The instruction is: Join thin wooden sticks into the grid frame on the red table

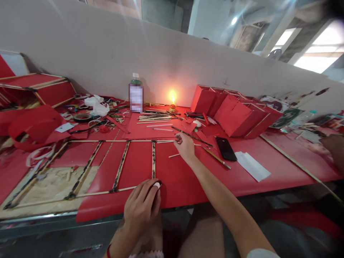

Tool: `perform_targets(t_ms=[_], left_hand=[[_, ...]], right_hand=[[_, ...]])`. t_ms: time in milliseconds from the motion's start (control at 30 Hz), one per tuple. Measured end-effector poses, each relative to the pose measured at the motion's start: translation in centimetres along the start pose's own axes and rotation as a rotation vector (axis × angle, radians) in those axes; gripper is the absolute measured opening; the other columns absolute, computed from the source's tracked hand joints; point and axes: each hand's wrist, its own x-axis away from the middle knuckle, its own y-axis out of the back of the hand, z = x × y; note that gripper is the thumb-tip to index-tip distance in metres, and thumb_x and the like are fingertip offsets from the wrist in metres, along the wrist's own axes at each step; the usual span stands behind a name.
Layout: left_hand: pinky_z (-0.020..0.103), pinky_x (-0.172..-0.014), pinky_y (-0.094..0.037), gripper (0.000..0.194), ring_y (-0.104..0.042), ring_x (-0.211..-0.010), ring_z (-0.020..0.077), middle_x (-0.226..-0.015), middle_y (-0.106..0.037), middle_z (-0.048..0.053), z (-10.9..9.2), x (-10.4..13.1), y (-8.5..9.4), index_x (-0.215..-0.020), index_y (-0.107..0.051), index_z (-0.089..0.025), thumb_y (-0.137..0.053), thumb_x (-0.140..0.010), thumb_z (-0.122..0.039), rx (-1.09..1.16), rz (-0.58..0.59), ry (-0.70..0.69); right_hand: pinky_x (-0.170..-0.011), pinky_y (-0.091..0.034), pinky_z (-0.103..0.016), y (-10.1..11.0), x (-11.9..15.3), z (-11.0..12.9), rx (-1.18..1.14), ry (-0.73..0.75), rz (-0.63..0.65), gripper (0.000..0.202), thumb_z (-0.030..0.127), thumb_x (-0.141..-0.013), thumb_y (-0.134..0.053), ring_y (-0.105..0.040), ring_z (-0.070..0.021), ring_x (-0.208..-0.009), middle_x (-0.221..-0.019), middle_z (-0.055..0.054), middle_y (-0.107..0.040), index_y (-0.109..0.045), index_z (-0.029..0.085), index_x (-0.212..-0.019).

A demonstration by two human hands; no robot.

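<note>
A ladder-like frame of thin wooden sticks (123,161), with black joints, lies flat along the table's near left side. My left hand (142,200) is closed over its near right corner, hiding the end of the near rail. A small white patch with a dark edge shows on one fingertip. My right hand (186,146) reaches across to the far right end of the frame. Its fingers are pinched by the far rail; what they hold is hidden. Just beyond it lies a dark-tipped stick (192,136), with a pencil-like brown rod (217,158) to its right.
A lit flame (172,104) burns in a small holder at the back, beside loose sticks (154,118) and a bottle (136,95). Red box-shaped forms (236,113) stand right. A phone (225,148) and white paper (253,166) lie nearer. Another person's hand (333,145) appears far right.
</note>
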Motion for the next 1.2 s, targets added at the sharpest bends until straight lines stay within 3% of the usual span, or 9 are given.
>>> perform_targets(t_ms=[167, 367, 500, 767, 1200], left_hand=[[0.035, -0.090, -0.052, 0.016, -0.066, -0.097, 0.0220, -0.106, -0.075, 0.009, 0.1, 0.0, 0.0, -0.106, -0.064, -0.018, -0.057, -0.093, -0.012, -0.008, 0.011, -0.022], [0.035, -0.092, -0.051, 0.016, -0.065, -0.099, 0.0228, -0.108, -0.074, 0.009, 0.2, 0.2, -0.1, -0.105, -0.064, -0.017, -0.057, -0.092, -0.010, -0.001, 0.015, -0.031], [0.035, -0.092, -0.051, 0.017, -0.066, -0.099, 0.0228, -0.108, -0.074, 0.009, 0.2, 0.3, -0.1, -0.105, -0.064, -0.017, -0.058, -0.091, -0.010, 0.003, 0.024, -0.030], [0.036, -0.093, -0.050, 0.016, -0.064, -0.101, 0.0234, -0.109, -0.074, 0.010, 0.3, 0.4, -0.3, -0.104, -0.065, -0.016, -0.058, -0.091, -0.010, 0.005, 0.023, -0.037], [0.036, -0.093, -0.050, 0.013, -0.064, -0.100, 0.0233, -0.109, -0.074, 0.008, 0.1, 0.4, -0.3, -0.103, -0.063, -0.018, -0.056, -0.093, -0.011, 0.005, 0.019, -0.027]], right_hand=[[-0.087, -0.055, -0.030, 1.2, 0.3, -0.1, 0.079, 0.090, -0.017, 0.025, 0.012, -0.085, -0.055, -0.071, -0.0197, -0.091, -0.099, -0.006, -0.074, -0.065, 0.019, -0.107], [-0.094, -0.054, -0.032, 0.9, 1.1, 0.5, 0.164, 0.180, 0.222, 0.042, 0.005, -0.087, -0.055, -0.071, -0.0206, -0.109, -0.120, -0.006, -0.074, -0.057, 0.021, -0.125], [-0.096, -0.054, -0.033, 0.8, 1.3, 1.2, 0.229, 0.203, 0.314, 0.045, 0.006, -0.090, -0.054, -0.070, -0.0214, -0.112, -0.126, -0.006, -0.072, -0.054, 0.021, -0.132], [-0.104, -0.050, -0.037, 0.9, 1.7, 1.8, 0.242, 0.253, 0.369, 0.046, 0.012, -0.092, -0.057, -0.064, -0.0241, -0.125, -0.136, -0.010, -0.067, -0.052, 0.020, -0.137], [-0.105, -0.049, -0.040, 1.0, 1.8, 2.4, 0.273, 0.269, 0.406, 0.045, 0.014, -0.095, -0.057, -0.062, -0.0262, -0.125, -0.135, -0.014, -0.066, -0.052, 0.016, -0.140]])
